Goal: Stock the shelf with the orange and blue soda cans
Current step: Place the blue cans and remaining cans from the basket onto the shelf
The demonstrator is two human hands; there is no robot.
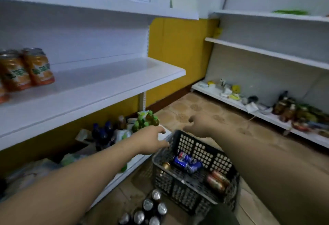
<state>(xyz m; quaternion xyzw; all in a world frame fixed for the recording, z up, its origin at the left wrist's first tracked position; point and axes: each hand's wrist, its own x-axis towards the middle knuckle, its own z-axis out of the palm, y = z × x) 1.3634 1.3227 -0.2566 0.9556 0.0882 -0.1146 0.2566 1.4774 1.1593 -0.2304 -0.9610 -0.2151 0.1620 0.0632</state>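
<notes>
Lying in the grey basket [201,148], blue cans [183,160], orange cans [216,180] near them

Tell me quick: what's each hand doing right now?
Left hand: open, empty, by the basket rim.
Right hand: loosely curled, holding nothing.

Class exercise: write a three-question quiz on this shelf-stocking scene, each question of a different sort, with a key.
1. True or false: the blue cans lie inside the basket.
2. What stands on the white shelf? A: orange cans. B: bottles. C: nothing.
3. Fill in: neither the left hand nor the right hand holds a ____.
Key: 1 true; 2 A; 3 can.
</notes>
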